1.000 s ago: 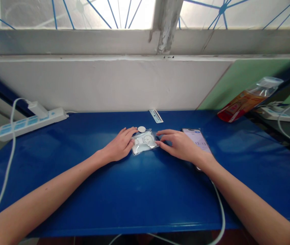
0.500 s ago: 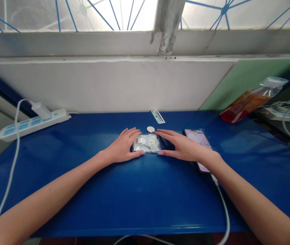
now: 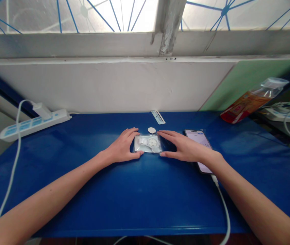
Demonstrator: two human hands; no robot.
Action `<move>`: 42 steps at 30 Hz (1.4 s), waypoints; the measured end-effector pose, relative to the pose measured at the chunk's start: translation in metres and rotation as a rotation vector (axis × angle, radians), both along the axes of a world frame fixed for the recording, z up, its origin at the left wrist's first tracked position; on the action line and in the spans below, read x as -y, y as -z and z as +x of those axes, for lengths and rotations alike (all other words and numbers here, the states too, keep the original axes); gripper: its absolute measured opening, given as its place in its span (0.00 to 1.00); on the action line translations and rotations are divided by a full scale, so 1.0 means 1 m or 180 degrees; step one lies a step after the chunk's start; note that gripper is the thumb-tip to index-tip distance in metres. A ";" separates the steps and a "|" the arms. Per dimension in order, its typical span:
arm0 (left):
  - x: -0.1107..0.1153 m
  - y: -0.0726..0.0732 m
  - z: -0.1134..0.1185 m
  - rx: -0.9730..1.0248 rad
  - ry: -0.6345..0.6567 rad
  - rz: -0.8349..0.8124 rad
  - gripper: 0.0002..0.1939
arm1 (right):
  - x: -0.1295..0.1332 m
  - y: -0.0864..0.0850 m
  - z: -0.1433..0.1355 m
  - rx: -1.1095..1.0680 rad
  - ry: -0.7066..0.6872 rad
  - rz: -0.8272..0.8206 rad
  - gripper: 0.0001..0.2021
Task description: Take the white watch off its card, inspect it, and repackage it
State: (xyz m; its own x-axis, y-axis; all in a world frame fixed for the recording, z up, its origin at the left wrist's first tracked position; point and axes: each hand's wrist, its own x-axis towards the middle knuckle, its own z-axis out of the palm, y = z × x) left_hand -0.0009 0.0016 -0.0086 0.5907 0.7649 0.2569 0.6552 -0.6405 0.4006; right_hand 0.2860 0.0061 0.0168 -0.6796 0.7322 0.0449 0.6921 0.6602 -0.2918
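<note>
The clear plastic packet holding a white watch [image 3: 148, 143] had come to lie flat on the glossy blue tabletop [image 3: 124, 197], its long edges roughly level, so it rested between both hands. The left hand [image 3: 120, 146] was half open, thumb and fingers bracketing one end; the right hand [image 3: 185, 146] curved loosely at the other, firm grip uncertain. A round white disc [image 3: 151, 130] lay just beyond.

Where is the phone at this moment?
In the head view, the phone lies right of centre on the blue table, partly hidden by the right hand and wrist, with a white cable at its near end.
</note>
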 end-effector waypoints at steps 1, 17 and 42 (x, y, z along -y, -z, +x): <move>0.000 0.000 0.000 -0.0004 0.0002 0.0005 0.34 | 0.000 0.000 0.000 0.0001 -0.0015 0.0001 0.41; -0.001 0.000 0.000 -0.0052 0.0030 0.0027 0.35 | -0.001 0.002 -0.001 -0.0005 0.0037 -0.0076 0.42; -0.004 0.001 -0.004 0.0117 -0.0077 -0.0219 0.28 | 0.007 -0.011 -0.010 -0.0183 -0.0136 0.0278 0.32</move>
